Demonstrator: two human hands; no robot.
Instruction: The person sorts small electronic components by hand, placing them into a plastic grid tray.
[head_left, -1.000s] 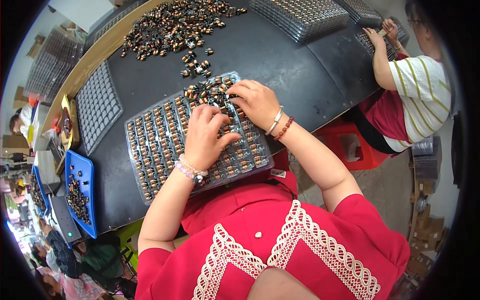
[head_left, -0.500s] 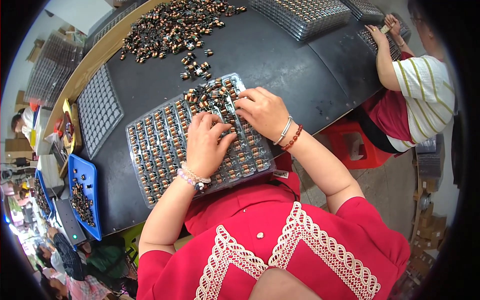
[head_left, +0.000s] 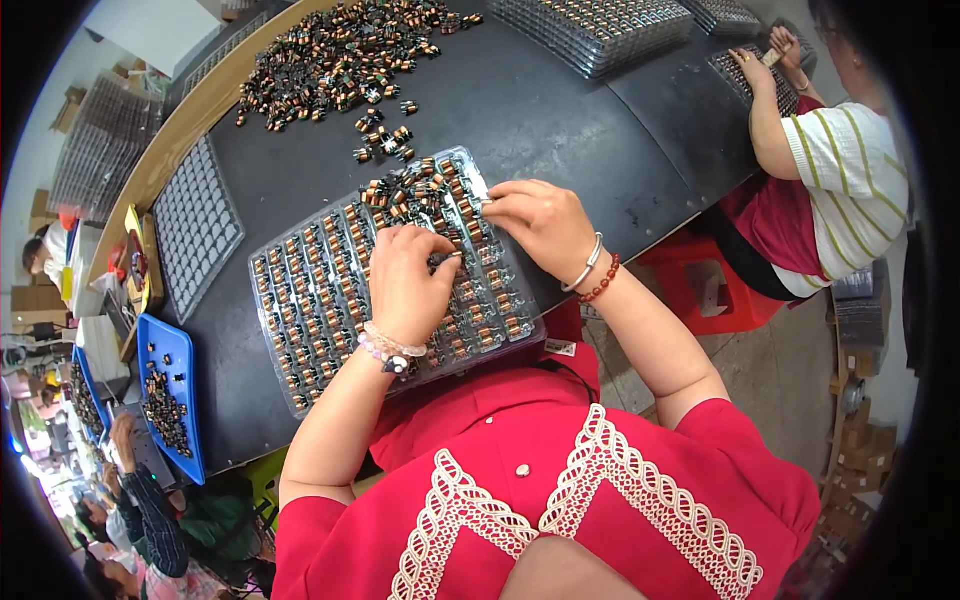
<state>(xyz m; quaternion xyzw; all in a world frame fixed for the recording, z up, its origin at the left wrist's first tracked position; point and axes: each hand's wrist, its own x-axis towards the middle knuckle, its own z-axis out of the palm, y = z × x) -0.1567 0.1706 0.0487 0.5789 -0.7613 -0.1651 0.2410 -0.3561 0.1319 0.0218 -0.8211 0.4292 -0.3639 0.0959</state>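
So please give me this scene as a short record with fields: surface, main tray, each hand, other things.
surface: dark table
main tray: clear compartment tray, most cells filled with small copper-wound parts
left hand: flat on the tray, fingers among the parts
right hand: fingertips at the tray's far right edge
loose parts: heap at the far side
other trays: blue tray at left
co-worker: striped sleeve at right

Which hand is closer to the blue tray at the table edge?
Left. The left hand rests on the clear tray, on the side toward the blue tray. The right hand lies at the clear tray's far right edge, farther away.
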